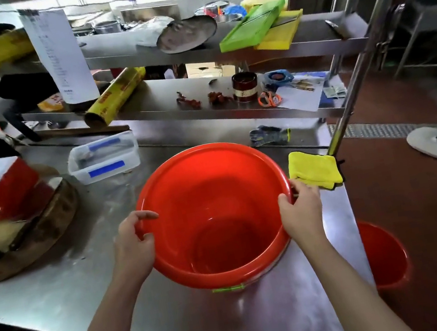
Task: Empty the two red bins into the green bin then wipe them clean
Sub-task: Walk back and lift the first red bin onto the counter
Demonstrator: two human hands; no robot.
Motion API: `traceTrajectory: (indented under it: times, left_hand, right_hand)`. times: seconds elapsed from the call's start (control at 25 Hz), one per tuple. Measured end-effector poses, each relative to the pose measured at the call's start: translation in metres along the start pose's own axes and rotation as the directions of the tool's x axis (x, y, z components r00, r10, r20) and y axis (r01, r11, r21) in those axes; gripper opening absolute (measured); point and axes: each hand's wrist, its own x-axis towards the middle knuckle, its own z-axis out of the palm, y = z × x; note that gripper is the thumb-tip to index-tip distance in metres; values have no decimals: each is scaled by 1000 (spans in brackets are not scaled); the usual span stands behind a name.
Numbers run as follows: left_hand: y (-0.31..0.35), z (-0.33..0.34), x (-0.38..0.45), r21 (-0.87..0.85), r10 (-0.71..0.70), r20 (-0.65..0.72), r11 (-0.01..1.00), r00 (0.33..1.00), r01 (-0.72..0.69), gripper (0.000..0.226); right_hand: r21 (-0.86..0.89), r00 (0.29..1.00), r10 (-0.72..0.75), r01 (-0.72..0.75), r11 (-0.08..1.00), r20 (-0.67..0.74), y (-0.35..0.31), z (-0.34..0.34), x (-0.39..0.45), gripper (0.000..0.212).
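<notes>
Head view, left to right: our left hand (134,240) curls over the left rim of the round red plastic bin (215,218), which stands upright on the stainless steel table (57,287); our right hand (301,209) grips its right rim. Just beside that hand lies a folded yellow cloth (314,169). We see 1 more red plastic bin (385,255) on the floor, right of the table.

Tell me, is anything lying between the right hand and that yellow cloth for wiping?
Nothing visible does. The right hand grips the rim of the red bin on the steel table, and the yellow cloth lies right beside that hand at the table's edge.
</notes>
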Motion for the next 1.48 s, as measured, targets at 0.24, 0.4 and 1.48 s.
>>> traceTrajectory:
  times: [0.24,0.4,1.48]
  left_hand:
    - [-7,-12,34,54,10,31,998,999,-11,51]
    - [-13,-14,48,97,40,59,994,997,-46,52]
    - [95,67,0,123,472,39,873,881,-473,25]
  right_hand:
    - [-23,1000,25,-25,999,12,-10,24,-1,46]
    - [-42,999,32,-32,999,-3,-13,32,3,44]
    - [25,991,-29,32,999,-134,29,-38,7,31]
